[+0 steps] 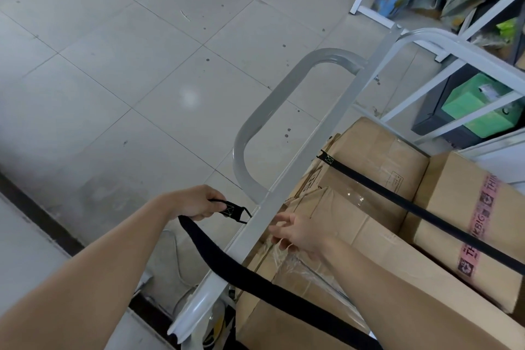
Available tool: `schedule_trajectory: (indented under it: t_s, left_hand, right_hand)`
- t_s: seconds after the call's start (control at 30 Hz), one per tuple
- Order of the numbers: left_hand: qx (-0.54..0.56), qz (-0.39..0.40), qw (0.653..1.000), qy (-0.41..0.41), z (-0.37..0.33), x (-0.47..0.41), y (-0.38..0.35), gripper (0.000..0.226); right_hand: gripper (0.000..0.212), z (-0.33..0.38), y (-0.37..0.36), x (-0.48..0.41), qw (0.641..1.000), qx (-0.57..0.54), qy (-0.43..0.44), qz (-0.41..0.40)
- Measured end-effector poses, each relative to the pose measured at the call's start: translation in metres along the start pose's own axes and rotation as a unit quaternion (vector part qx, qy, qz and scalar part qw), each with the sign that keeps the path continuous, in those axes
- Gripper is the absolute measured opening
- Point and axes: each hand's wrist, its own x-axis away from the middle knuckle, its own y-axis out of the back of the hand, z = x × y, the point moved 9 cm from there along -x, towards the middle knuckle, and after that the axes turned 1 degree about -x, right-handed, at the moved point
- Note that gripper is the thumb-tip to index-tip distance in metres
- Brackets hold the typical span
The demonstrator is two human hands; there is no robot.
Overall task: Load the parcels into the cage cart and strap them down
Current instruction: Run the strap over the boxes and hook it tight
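- The left hand (196, 202) has its fingers (211, 196) curled tight round the hooked end (233, 211) of a black strap (227, 261), just outside the cage cart's left side rail (298, 176).
- The right hand (301, 233) hovers inside that rail, fingers loosely spread, holding nothing.
- The cardboard parcels (377, 156) fill the cart; a second strap (412, 202) already crosses them, hooked farther along the rail.
- Strapping is in hand; the next move likely calls for pulling the hook taut and catching it on the rail.
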Motion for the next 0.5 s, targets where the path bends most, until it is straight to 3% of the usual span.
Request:
schedule_trajectory:
  t_s: [0.13, 0.37, 0.5]
  left_hand:
    - [-0.003, 0.016, 1.000, 0.000, -0.007, -0.005, -0.010, 0.020]
    - [-0.002, 0.037, 0.999, 0.017, -0.016, -0.007, -0.024, 0.028]
    - [-0.013, 0.035, 0.999, 0.020, -0.015, -0.006, -0.025, 0.026]
  right_hand:
    - [0.035, -0.004, 0.000, 0.003, 1.000, 0.000, -0.002, -0.001]
    - [0.003, -0.006, 0.001, 0.005, 1.000, -0.027, -0.002, -0.003]
    - [0.009, -0.008, 0.003, 0.007, 0.999, -0.035, -0.003, -0.034]
